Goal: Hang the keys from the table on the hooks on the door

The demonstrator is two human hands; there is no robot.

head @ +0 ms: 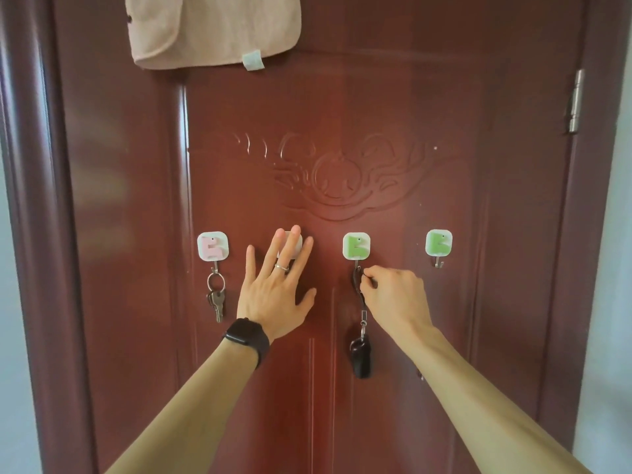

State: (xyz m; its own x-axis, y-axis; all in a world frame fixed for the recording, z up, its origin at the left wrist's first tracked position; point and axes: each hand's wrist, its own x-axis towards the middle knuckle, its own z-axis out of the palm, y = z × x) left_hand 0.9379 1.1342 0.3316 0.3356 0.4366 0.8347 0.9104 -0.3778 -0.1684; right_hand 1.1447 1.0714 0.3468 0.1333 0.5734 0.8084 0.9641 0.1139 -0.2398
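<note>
Several square hooks sit in a row on the dark red door point(376, 97). A ring of metal keys point(216, 295) hangs from the pink hook point(212, 246) at the left. My left hand point(277, 289) lies flat and open on the door, covering most of the second hook point(297, 241). My right hand point(393, 299) pinches the dark strap of a black car key fob point(359, 355) at the metal prong of the third, green hook point(356, 246); the fob dangles below. The fourth, green hook point(438, 243) at the right holds nothing.
A pink towel point(212, 25) hangs over the door's top. A metal hinge point(576, 100) is on the door's right edge, with pale wall on both sides of the frame. A black watch point(246, 335) is on my left wrist.
</note>
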